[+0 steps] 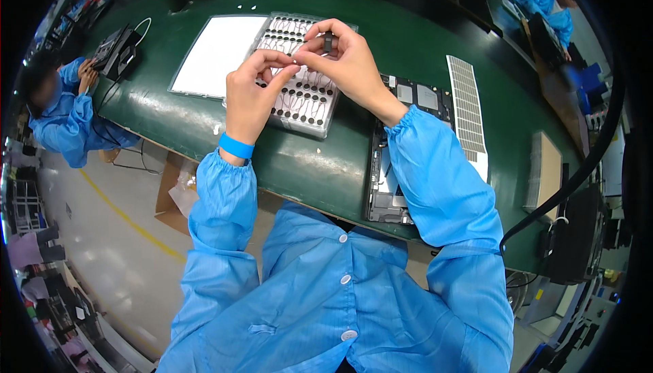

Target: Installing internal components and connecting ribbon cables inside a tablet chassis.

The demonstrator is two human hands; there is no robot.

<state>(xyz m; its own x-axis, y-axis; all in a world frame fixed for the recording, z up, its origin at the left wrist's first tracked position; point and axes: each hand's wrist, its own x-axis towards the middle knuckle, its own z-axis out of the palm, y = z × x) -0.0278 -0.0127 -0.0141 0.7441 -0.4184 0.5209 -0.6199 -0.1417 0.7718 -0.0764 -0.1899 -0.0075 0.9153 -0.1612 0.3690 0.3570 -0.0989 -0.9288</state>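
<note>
Over a clear tray [314, 125] filled with rows of small black round parts on thin wires, my two hands meet fingertip to fingertip. My left hand [250, 94], with a blue band at the wrist, pinches thumb and forefinger together. My right hand [350, 67] is pinched too, its thumb and forefinger against the left fingertips. A tiny pale spot shows between them, but what they hold is too small to name. A small black piece [328, 41] sits at the right hand's fingers; whether it is worn or held, I cannot tell. An opened laptop chassis [391, 208] lies partly under my right forearm.
A white sheet [221, 53] lies left of the tray on the green table [299, 169]. A white gridded label sheet [468, 107] is beyond the chassis. A black cable [578, 182] hangs at the right. Co-workers in blue sit at far left [75, 121] and far right.
</note>
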